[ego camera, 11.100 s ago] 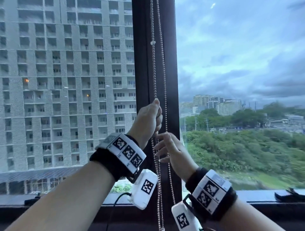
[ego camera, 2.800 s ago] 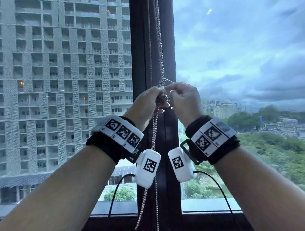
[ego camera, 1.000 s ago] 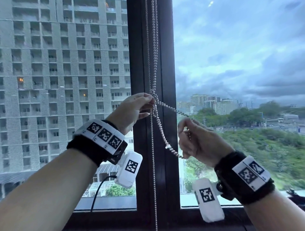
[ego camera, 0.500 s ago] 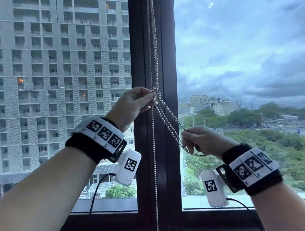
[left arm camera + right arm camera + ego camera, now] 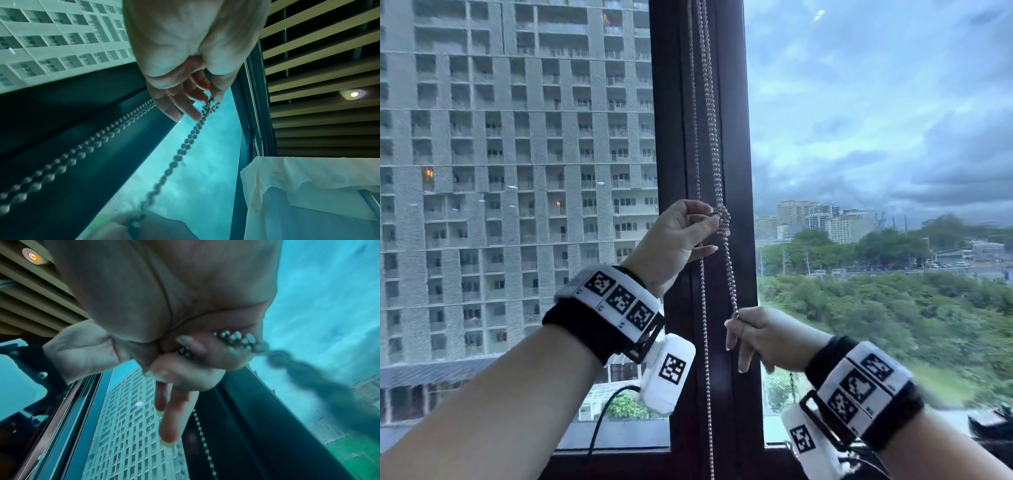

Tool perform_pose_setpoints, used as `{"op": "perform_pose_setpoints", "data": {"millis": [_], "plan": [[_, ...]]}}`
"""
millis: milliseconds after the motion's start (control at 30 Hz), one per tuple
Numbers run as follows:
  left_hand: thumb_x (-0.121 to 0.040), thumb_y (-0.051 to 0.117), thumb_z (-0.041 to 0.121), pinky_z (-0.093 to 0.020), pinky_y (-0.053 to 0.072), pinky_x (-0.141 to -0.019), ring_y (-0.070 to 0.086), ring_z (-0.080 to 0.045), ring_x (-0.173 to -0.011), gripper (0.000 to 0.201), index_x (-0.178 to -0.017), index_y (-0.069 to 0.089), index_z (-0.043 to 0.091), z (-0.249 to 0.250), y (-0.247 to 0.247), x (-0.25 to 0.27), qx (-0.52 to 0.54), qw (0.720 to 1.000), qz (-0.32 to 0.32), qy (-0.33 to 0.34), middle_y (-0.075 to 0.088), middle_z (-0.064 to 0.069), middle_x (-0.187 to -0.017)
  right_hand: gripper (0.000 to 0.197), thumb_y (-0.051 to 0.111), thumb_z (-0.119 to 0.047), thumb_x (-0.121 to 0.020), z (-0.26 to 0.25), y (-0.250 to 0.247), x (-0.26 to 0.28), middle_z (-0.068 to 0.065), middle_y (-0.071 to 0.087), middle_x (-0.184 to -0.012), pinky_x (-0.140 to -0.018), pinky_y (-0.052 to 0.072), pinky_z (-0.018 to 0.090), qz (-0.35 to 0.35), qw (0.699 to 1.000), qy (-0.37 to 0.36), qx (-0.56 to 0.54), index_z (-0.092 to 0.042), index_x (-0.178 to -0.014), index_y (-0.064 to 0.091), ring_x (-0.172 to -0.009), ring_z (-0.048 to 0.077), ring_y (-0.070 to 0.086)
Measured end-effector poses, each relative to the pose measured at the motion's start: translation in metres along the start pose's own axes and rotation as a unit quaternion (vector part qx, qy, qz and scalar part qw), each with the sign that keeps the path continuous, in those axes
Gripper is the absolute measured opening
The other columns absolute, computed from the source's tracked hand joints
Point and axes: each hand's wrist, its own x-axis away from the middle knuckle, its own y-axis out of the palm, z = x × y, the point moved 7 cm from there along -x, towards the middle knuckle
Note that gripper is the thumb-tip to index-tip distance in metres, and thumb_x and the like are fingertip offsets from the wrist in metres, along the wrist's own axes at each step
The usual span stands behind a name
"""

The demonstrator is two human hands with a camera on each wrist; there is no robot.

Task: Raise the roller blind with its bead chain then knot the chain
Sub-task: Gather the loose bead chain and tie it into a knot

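Bead chain (image 5: 730,274) runs taut and slightly slanted between the two hands, in front of the dark window mullion (image 5: 736,137). Nearest and lower, the right hand (image 5: 763,337) pinches the doubled chain at its lower end between thumb and forefinger, while its other fingers hang down loosely; in the right wrist view the beads (image 5: 236,337) lie pressed into the curl of the forefinger. Higher and to the left, the left hand (image 5: 681,240) pinches the chain at a small bunched knot (image 5: 722,217) with thumb and fingertips, the remaining fingers relaxed; the left wrist view shows the fingertips (image 5: 195,113) touching that clump of beads. Above the knot the strands rise straight up along the mullion and out of view, and one separate strand (image 5: 705,342) hangs down past both hands. Beyond the glass stand a tall apartment block (image 5: 517,154) on the left and trees (image 5: 893,308) under a cloudy sky on the right.
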Motion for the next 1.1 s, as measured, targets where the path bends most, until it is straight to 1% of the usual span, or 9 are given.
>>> {"op": "perform_pose_setpoints", "data": {"millis": [167, 233, 367, 500, 600, 667, 833, 967, 1100], "plan": [[-0.096, 0.049, 0.018, -0.020, 0.052, -0.062, 0.064, -0.009, -0.068, 0.014, -0.107, 0.055, 0.011, -0.015, 0.020, 0.009, 0.023, 0.999, -0.022, -0.029, 0.056, 0.001, -0.083, 0.029, 0.043, -0.036, -0.098, -0.001, 0.020, -0.009, 0.010, 0.069, -0.071, -0.040, 0.042, 0.021, 0.011, 0.999, -0.002, -0.047, -0.015, -0.085, 0.058, -0.034, 0.009, 0.049], [-0.099, 0.044, 0.020, -0.018, 0.040, -0.054, 0.050, -0.006, -0.055, 0.023, -0.107, 0.061, 0.007, -0.014, 0.023, 0.011, -0.008, 0.999, -0.034, -0.013, 0.053, 0.000, -0.074, 0.027, 0.048, -0.044, -0.093, -0.007, 0.013, -0.006, 0.004, 0.069, -0.080, -0.052, 0.048, 0.028, 0.016, 0.998, -0.019, -0.049, -0.018, -0.097, 0.057, -0.050, 0.011, 0.060], [-0.100, 0.042, 0.026, -0.018, 0.032, -0.046, 0.032, -0.007, -0.048, 0.033, -0.106, 0.066, 0.005, -0.007, 0.021, 0.010, -0.081, 0.996, -0.039, 0.024, 0.040, -0.001, -0.062, 0.071, 0.053, -0.062, -0.077, -0.029, -0.038, 0.008, -0.005, 0.058, -0.110, -0.082, 0.055, 0.033, 0.156, 0.982, -0.100, -0.030, -0.025, -0.135, 0.035, -0.093, 0.010, 0.061], [-0.096, 0.050, 0.033, -0.019, 0.035, -0.043, 0.033, -0.008, -0.046, 0.032, -0.095, 0.072, 0.010, -0.003, 0.017, 0.011, -0.107, 0.994, -0.010, 0.029, 0.038, -0.003, -0.060, 0.067, 0.063, -0.013, -0.080, -0.073, -0.080, 0.034, -0.002, 0.042, -0.129, -0.096, 0.046, 0.027, 0.383, 0.881, -0.276, 0.036, -0.024, -0.140, 0.034, -0.113, 0.012, 0.050], [-0.096, 0.052, 0.032, -0.020, 0.040, -0.043, 0.035, -0.008, -0.043, 0.037, -0.065, 0.065, 0.016, 0.001, 0.015, 0.013, -0.123, 0.992, -0.005, 0.030, 0.039, -0.004, -0.056, 0.073, 0.058, -0.001, -0.070, -0.105, -0.078, 0.040, 0.004, 0.041, -0.142, -0.112, 0.030, 0.026, 0.409, 0.819, -0.318, 0.245, -0.016, -0.139, 0.042, -0.135, 0.017, 0.034], [-0.098, 0.047, 0.024, -0.020, 0.042, -0.044, 0.035, -0.007, -0.040, 0.039, -0.065, 0.053, 0.006, 0.004, 0.016, 0.015, -0.141, 0.989, -0.021, 0.028, 0.041, -0.002, -0.054, 0.062, 0.053, -0.006, -0.073, -0.115, -0.070, 0.034, 0.003, 0.047, -0.142, -0.114, 0.027, 0.035, 0.383, 0.783, -0.322, 0.369, -0.016, -0.134, 0.049, -0.140, 0.021, 0.032], [-0.100, 0.040, 0.014, -0.023, 0.037, -0.043, 0.032, -0.008, -0.039, 0.039, -0.064, 0.054, 0.010, 0.000, 0.015, 0.024, -0.127, 0.987, -0.100, -0.005, 0.044, 0.005, -0.050, 0.033, 0.046, -0.017, -0.081, -0.121, -0.064, 0.019, 0.001, 0.068, -0.103, -0.097, 0.047, 0.043, 0.342, 0.748, -0.348, 0.449, -0.014, -0.110, 0.062, -0.117, 0.026, 0.057], [-0.094, 0.041, 0.000, -0.020, 0.027, -0.040, 0.029, -0.007, -0.039, 0.018, -0.108, 0.051, 0.006, -0.003, 0.003, 0.028, -0.077, 0.991, -0.111, -0.014, 0.047, 0.001, -0.058, 0.014, 0.052, -0.022, -0.080, -0.122, -0.077, 0.010, 0.004, 0.063, -0.074, -0.069, 0.052, 0.039, 0.324, 0.773, -0.302, 0.453, -0.012, -0.078, 0.062, -0.081, 0.027, 0.057], [-0.077, 0.043, -0.003, -0.025, 0.026, -0.046, 0.031, -0.012, -0.044, 0.021, -0.075, 0.053, 0.015, 0.007, -0.006, 0.026, -0.114, 0.988, -0.087, 0.052, 0.049, -0.002, -0.062, 0.027, 0.047, -0.024, -0.078, -0.119, -0.089, 0.008, -0.006, 0.039, -0.051, -0.059, 0.037, 0.030, 0.305, 0.813, -0.257, 0.424, -0.017, -0.053, 0.041, -0.061, 0.019, 0.040]]}}
